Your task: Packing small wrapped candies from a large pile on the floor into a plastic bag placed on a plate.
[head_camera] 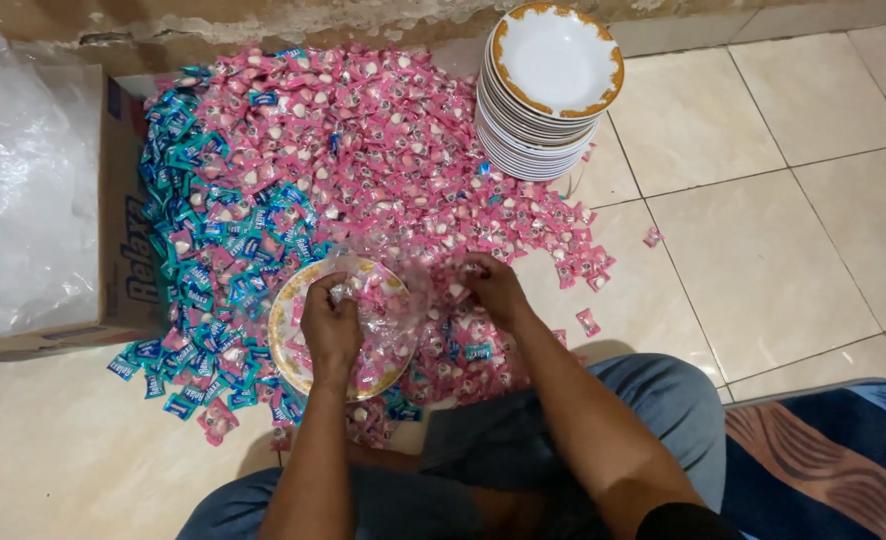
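- The left hand (331, 322) pinches the rim of a clear, crinkled plastic bag (388, 300), fingers closed on the film.
- The right hand (493, 287) grips the bag's other edge; both hold it over a round gold-rimmed plate (281, 340) on the floor.
- A heap of small pink wrapped candies (383, 140) surrounds it, teal ones (188, 270) at the left.
- A stack of white gold-rimmed plates (548, 100) stands by the wall.
- A cardboard box (123, 220) hems the left; glossy beige floor tiles (783, 220) lie open to the right.
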